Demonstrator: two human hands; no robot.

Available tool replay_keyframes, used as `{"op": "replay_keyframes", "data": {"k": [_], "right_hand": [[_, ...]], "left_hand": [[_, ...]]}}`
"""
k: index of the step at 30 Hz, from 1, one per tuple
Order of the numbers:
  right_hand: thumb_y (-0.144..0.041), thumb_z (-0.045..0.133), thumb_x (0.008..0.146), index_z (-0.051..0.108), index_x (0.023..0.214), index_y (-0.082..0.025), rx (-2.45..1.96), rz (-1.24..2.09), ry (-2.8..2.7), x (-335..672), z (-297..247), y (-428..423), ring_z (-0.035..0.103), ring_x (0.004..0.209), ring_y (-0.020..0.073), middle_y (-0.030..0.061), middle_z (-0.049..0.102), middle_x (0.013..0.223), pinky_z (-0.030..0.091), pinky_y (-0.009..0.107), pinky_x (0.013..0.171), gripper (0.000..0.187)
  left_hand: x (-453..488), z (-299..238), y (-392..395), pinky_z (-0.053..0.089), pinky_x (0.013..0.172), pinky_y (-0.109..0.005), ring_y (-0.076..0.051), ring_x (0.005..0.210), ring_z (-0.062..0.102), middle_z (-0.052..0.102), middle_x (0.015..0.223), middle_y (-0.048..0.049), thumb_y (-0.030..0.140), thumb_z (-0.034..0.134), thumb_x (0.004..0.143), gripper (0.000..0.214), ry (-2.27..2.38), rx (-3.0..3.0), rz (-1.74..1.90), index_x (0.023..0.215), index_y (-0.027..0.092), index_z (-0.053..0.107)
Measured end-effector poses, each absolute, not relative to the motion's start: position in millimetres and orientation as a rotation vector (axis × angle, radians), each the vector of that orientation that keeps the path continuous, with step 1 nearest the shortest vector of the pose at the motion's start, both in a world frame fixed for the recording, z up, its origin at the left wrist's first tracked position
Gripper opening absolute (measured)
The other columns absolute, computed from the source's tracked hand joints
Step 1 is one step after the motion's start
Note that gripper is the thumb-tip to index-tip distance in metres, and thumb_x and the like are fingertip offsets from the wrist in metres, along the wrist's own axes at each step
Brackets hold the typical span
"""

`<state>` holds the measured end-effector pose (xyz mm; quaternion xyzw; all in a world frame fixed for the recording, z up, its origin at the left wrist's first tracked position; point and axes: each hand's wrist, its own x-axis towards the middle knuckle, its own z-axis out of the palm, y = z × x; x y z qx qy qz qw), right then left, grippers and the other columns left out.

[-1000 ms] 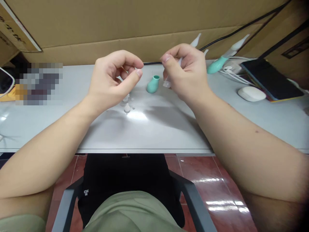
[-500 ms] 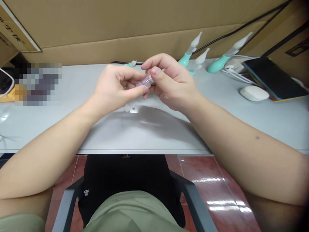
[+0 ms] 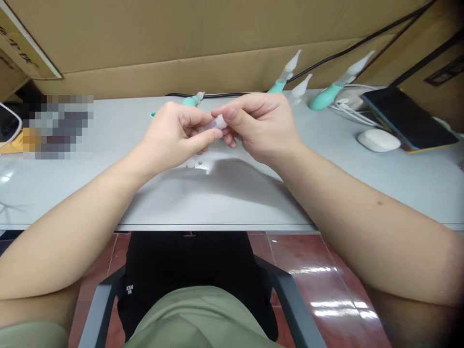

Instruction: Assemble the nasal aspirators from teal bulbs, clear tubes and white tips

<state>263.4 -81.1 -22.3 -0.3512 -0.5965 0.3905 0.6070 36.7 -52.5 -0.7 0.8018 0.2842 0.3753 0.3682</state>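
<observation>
Over the desk (image 3: 203, 208), my left hand (image 3: 170, 130) is closed around a small clear plastic tube (image 3: 209, 126), thumb along its near side. A white soft tip (image 3: 221, 121) covers the tube's right end, pinched between the thumb and fingers of my right hand (image 3: 266, 123). Fingers hide the far ends of both parts. Just behind my left hand lies a teal bulb (image 3: 189, 101) with a small white end. Below the hands, a small white disc (image 3: 190, 163) rests on the desk beside a tiny piece (image 3: 200, 163).
At the back right stand nasal aspirators, one with a teal bulb (image 3: 324, 97), another partly behind my right hand (image 3: 277, 86). Between them is a loose white tip (image 3: 300, 87). A white rounded case (image 3: 379, 140), a dark phone (image 3: 409, 116) and cables (image 3: 357, 113) lie farther right. Cardboard (image 3: 145, 43) walls the back.
My right hand has turned and lowered slightly, and the white tip now shows on the tube's end between my hands. The teal bulb behind my left hand is more exposed.
</observation>
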Motion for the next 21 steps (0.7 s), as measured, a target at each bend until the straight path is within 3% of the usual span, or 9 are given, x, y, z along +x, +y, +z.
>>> {"op": "replay_keyframes", "data": {"k": [6, 21], "right_hand": [[-0.074, 0.114, 0.101, 0.091, 0.079, -0.023, -0.828, 1.049, -1.304, 262.7, -16.4, -81.9, 0.06, 0.057, 0.0124, 0.0029, 0.076, 0.072, 0.044, 0.026, 0.046, 0.06], [-0.055, 0.112, 0.112, 0.079, 0.084, -0.021, -0.879, 1.386, -1.154, 269.1, -7.6, -74.9, 0.058, 0.048, 0.0074, -0.0027, 0.073, 0.07, 0.046, 0.019, 0.041, 0.055]], "left_hand": [[37.2, 5.8, -55.1, 0.083, 0.087, -0.042, -0.026, 0.087, 0.089, 0.09, 0.097, -0.0066, 0.045, 0.097, 0.111, 0.024, 0.715, 2.044, 0.868, 0.101, 0.023, 0.094], [38.5, 1.9, -50.9, 0.082, 0.082, -0.04, -0.025, 0.084, 0.09, 0.092, 0.102, -0.0081, 0.043, 0.099, 0.113, 0.02, 0.697, 1.993, 0.837, 0.113, 0.024, 0.092]]}}
